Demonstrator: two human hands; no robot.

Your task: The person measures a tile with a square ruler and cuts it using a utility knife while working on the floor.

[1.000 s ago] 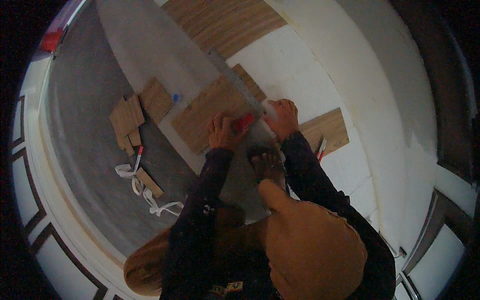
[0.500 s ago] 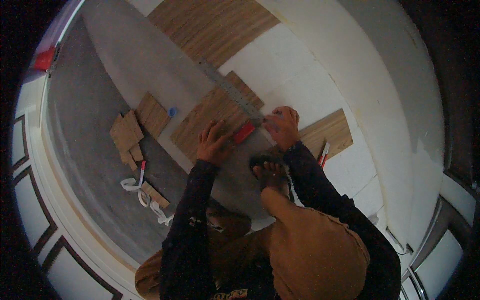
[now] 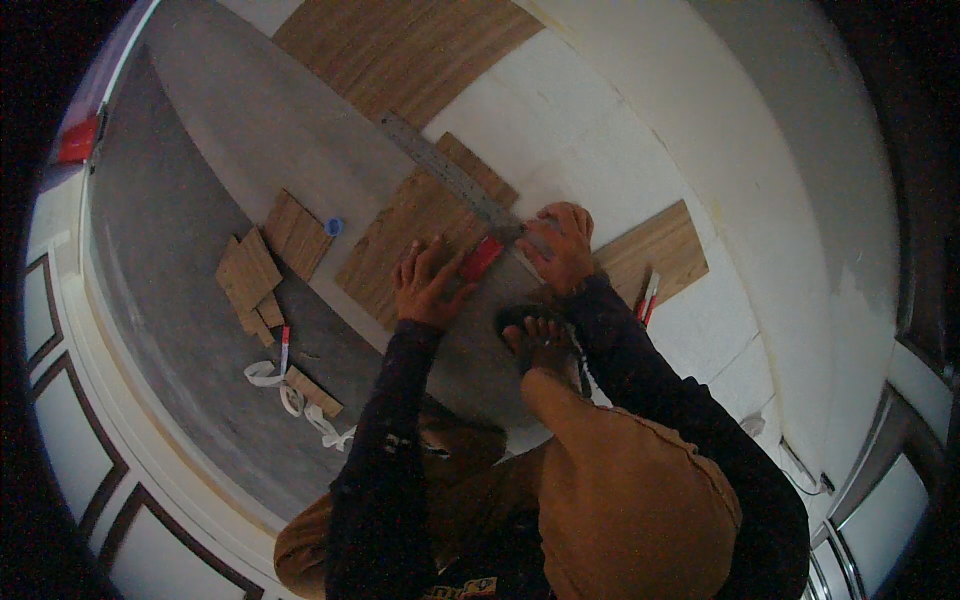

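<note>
The left hand [image 3: 430, 288] rests with its grip wide on the wood-grain plank [image 3: 395, 230] at its eleven o'clock, and uneven pressure could skew the metal straightedge [image 3: 446, 171] running toward ten o'clock from the right hand [image 3: 560, 250], whose grip I cannot tell.

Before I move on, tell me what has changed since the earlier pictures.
The left hand has shifted left, drawing back from the small red object, its fingers now spread over the wood-look plank; whether its thumb still touches the red object is unclear. The right hand stays by the grey ruler's near end, and the blue roll stays put.
</note>
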